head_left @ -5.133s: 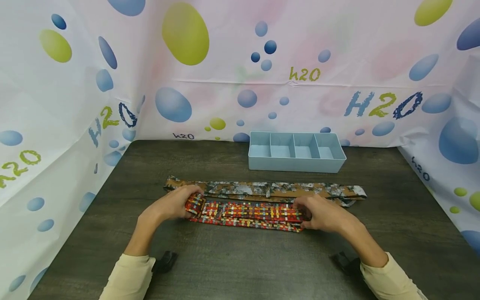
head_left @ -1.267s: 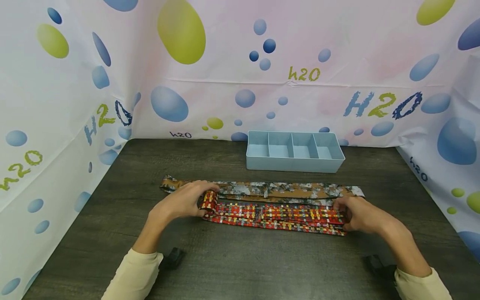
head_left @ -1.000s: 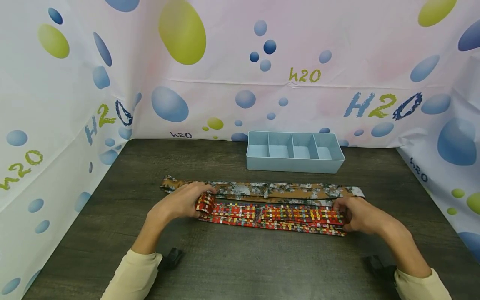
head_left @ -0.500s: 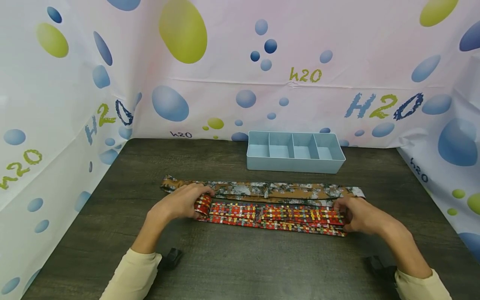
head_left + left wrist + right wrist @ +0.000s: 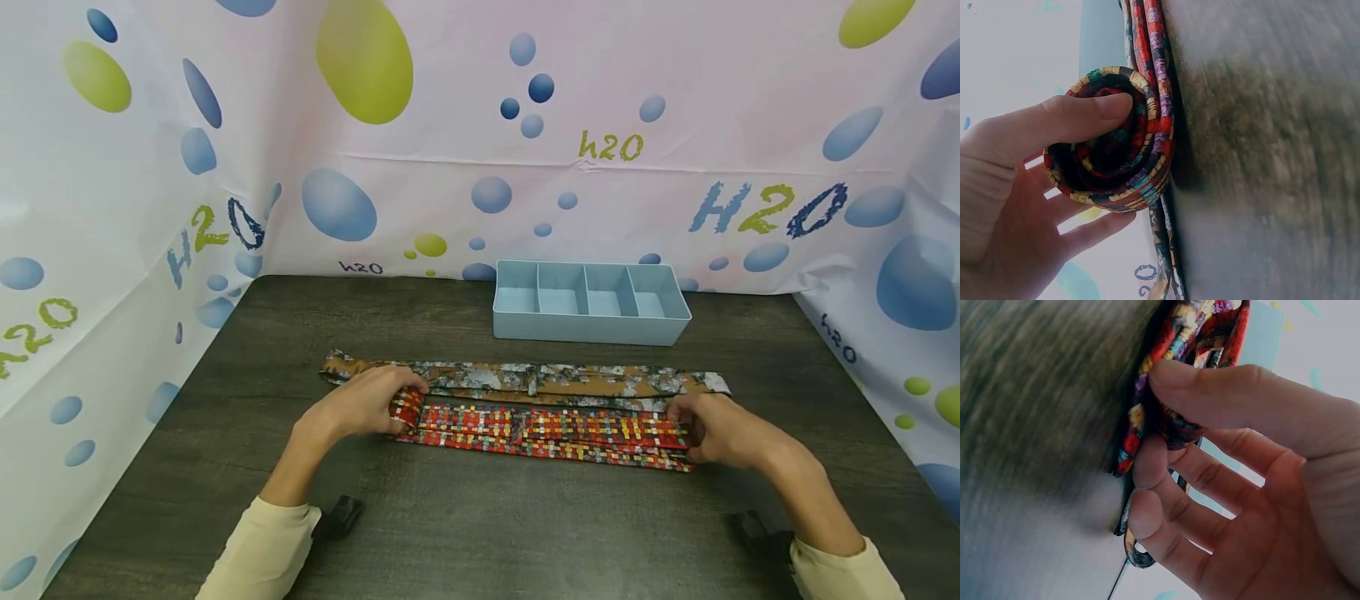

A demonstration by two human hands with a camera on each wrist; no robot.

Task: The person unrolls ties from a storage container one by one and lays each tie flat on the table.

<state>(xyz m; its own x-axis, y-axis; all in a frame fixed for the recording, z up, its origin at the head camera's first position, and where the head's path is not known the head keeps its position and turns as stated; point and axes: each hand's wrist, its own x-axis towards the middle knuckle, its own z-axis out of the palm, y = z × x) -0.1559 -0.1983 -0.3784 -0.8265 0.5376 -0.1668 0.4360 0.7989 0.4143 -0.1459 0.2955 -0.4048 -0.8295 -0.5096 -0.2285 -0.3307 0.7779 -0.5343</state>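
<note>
A red, yellow and multicoloured checked necktie [image 5: 480,423] lies folded lengthwise on the dark table, its left end coiled into a roll [image 5: 1110,144]. My left hand [image 5: 365,403] grips this roll, thumb on the spiral side and fingers behind it in the left wrist view. At the tie's right end, my right hand [image 5: 720,429] pinches the layers; in the right wrist view its thumb [image 5: 1204,387] presses the near side with the fingers curled opposite. Just behind lies a second folded necktie [image 5: 585,382], brown with white and grey flowers.
A light blue box [image 5: 592,327] with several compartments stands at the back of the table [image 5: 510,533], behind both ties. A printed white sheet [image 5: 450,108] hangs behind and along the sides. Dark wrist straps [image 5: 341,517] show near the forearms.
Since the oldest frame, the right hand and the checked tie's right end have moved right. The left hand went right, then slid slightly back left with the roll; the last half second shows almost no movement.
</note>
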